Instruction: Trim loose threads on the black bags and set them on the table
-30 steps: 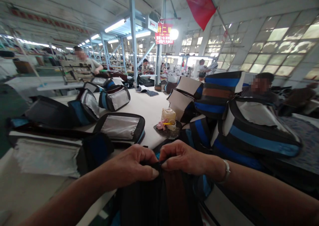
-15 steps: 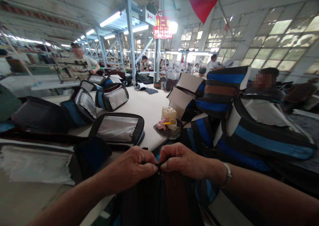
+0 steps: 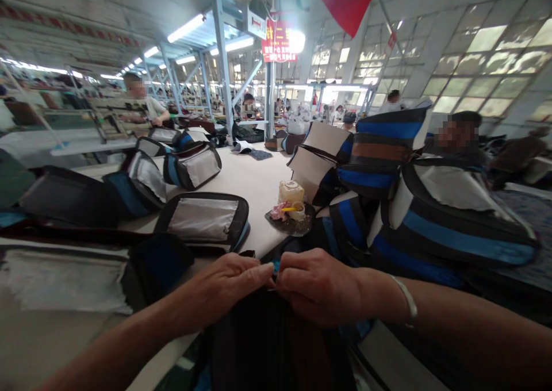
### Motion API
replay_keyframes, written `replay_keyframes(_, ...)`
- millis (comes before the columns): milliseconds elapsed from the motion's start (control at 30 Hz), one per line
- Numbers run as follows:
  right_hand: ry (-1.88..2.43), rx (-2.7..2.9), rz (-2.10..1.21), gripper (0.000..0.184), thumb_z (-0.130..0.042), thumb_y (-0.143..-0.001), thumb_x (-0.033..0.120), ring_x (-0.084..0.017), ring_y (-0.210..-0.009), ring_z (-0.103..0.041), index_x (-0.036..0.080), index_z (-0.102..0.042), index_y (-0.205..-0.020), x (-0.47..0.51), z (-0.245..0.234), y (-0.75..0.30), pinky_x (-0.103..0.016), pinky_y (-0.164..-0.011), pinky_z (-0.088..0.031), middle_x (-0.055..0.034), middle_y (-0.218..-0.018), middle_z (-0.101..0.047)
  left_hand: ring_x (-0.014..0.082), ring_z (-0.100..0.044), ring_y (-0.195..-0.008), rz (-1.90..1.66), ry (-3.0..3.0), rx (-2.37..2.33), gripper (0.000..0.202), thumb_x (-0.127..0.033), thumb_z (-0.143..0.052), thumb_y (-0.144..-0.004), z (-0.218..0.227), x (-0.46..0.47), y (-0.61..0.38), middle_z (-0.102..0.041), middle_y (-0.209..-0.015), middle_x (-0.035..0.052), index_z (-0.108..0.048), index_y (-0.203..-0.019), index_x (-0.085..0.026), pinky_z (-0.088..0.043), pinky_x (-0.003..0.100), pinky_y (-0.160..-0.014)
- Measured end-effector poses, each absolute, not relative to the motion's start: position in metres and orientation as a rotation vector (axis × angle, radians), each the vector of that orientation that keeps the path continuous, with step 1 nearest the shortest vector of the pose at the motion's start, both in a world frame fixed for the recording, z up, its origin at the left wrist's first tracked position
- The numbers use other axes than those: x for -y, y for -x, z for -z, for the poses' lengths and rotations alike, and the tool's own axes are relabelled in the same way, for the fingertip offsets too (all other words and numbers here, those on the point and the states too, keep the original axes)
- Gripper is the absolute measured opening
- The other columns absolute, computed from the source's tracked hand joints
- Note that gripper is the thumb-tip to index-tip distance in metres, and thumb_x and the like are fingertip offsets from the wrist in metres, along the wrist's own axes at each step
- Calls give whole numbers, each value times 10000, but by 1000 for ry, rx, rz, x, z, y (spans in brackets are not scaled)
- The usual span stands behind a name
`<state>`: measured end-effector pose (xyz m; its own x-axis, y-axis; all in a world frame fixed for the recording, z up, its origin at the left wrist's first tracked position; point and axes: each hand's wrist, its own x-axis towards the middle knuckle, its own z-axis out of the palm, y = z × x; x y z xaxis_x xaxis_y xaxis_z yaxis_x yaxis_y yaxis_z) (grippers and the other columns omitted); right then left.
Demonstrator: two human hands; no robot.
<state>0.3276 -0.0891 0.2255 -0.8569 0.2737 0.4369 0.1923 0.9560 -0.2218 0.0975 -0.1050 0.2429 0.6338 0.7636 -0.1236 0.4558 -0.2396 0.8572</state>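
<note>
A dark striped bag piece (image 3: 276,345), black with a brown band and blue edging, lies in front of me at the table's near edge. My left hand (image 3: 226,287) and my right hand (image 3: 317,284) meet at its top edge, fingertips pinched together on the fabric. A metal bangle (image 3: 407,302) sits on my right wrist. What exactly the fingertips pinch is too small to tell beyond the bag's edge.
A white table (image 3: 254,184) carries several black, blue and silver bag panels (image 3: 202,221) at left. Stacked striped bags (image 3: 435,218) rise at right. A dish with a tape roll (image 3: 292,207) stands mid-table. Other workers sit beyond, one at far left (image 3: 140,100), one at right (image 3: 461,135).
Both hands stayed pinched at the bag's top edge. The right hand rotated and dropped slightly, and the view shifted a little.
</note>
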Motion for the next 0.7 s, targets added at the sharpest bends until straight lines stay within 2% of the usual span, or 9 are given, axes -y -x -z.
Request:
replay_keyframes(100, 267, 2714, 32, 120, -453, -894, 137, -147, -605, -396, 160, -565, -857, 98, -230, -328, -301, -570, -355, -43, -800, -559, 113, -260, -606, -275, -1787, -951, 489, -561, -475, -970, -238, 102, -98, -311, -649, -53, -481, -679, -168, -219, 267, -533)
replay_keyframes(167, 259, 2717, 37, 165, -427, -911, 161, -152, -590, -386, 173, -541, -792, 106, -235, -330, -318, -599, -379, -40, -741, -541, 109, -208, -592, -227, -1729, -906, 498, -582, -538, -931, -237, 104, -100, -266, -637, -60, -429, -660, -179, -174, 274, -508)
replay_keyframes(267, 431, 2565, -409, 132, -431, -935, 194, -144, -658, -486, 161, -551, -891, 116, -249, -337, -285, -625, -416, -55, -794, -587, 107, -241, -594, -232, -1751, -856, 471, -567, -527, -943, -244, 111, -104, -299, -644, -60, -483, -694, -169, -192, 260, -503)
replay_keyframes(333, 609, 2388, -823, 170, -400, -995, 239, -126, -704, -545, 158, -547, -965, 116, -259, -343, -250, -651, -440, -44, -821, -618, 107, -329, -613, -249, -1879, -886, 413, -495, -517, -962, -255, 118, -108, -382, -663, -52, -553, -722, -161, -254, 238, -526)
replay_keyframes(400, 733, 2285, -1112, 229, -396, -1026, 295, -112, -719, -567, 153, -555, -942, 109, -268, -347, -235, -679, -455, -27, -809, -626, 110, -433, -652, -279, -2022, -928, 327, -385, -538, -948, -266, 123, -113, -481, -697, -45, -596, -714, -165, -322, 222, -577)
replay_keyframes(533, 713, 2455, -1428, 213, -574, -946, 295, -76, -649, -485, 121, -605, -827, 79, -284, -352, -191, -603, -403, 27, -713, -547, 106, -516, -662, -331, -2185, -998, 189, -212, -575, -840, -279, 127, -124, -561, -698, -51, -593, -654, -181, -363, 209, -600)
replay_keyframes(600, 613, 2587, -1527, 178, -635, -897, 271, -64, -638, -457, 103, -643, -840, 64, -292, -351, -177, -586, -381, 41, -697, -533, 102, -516, -652, -360, -2251, -1001, 161, -160, -571, -791, -282, 124, -127, -558, -683, -56, -569, -631, -185, -362, 207, -592)
replay_keyframes(700, 507, 2698, -1547, 195, -658, -860, 270, -71, -682, -493, 76, -676, -877, 48, -305, -345, -179, -632, -408, 26, -736, -580, 104, -525, -662, -380, -2369, -901, 152, -106, -550, -753, -287, 112, -125, -560, -678, -53, -556, -623, -185, -376, 205, -626)
